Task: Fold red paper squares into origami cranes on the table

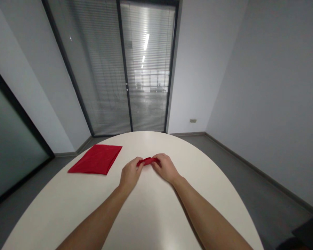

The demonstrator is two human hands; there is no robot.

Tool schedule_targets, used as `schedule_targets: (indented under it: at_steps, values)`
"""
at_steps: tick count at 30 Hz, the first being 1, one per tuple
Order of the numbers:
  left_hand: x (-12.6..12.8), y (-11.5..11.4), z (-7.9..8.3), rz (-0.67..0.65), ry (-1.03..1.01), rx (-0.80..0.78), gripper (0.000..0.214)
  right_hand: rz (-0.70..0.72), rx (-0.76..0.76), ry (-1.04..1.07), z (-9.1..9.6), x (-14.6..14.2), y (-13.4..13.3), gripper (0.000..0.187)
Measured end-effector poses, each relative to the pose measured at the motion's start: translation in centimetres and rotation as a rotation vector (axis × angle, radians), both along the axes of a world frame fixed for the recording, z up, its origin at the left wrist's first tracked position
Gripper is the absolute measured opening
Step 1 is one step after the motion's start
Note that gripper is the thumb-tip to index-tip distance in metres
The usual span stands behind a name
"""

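My left hand (pixel 129 173) and my right hand (pixel 165 167) rest together on the white round table (pixel 151 208), near its middle. Both hands are closed on a small rolled or bunched red cloth (pixel 147 160), one at each end. Only a short strip of that cloth shows between the fingers. A second red cloth (pixel 97 159), folded flat into a rectangle, lies on the table to the left of my left hand, apart from it.
The table's far edge curves just beyond my hands. Behind it are glass doors with blinds (pixel 125 69), grey walls and a grey floor. A dark object (pixel 307 232) sits at the bottom right corner.
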State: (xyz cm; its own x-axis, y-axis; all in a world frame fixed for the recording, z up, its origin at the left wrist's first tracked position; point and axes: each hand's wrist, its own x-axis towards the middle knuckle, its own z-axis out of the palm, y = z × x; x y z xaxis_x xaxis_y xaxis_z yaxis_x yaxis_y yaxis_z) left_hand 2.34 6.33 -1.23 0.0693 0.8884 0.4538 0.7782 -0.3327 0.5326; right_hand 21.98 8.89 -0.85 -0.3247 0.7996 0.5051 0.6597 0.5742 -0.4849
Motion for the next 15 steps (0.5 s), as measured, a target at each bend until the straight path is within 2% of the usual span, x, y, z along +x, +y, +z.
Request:
schedule_targets:
  at_steps: [4, 10, 15]
  values:
    - [-0.1, 0.3, 0.0, 0.05, -0.114, 0.034, 0.019, -0.041, -0.017, 0.046, 0.0, 0.1, 0.1, 0.016]
    - [-0.2, 0.7, -0.1, 0.068, -0.315, 0.052, 0.025, -0.079, -0.074, 0.281, -0.3, 0.3, 0.6, 0.018]
    - [-0.1, 1.4, -0.7, 0.044, -0.532, 0.04, 0.023, -0.204, 0.017, 0.351, -0.5, 0.5, 1.3, 0.024]
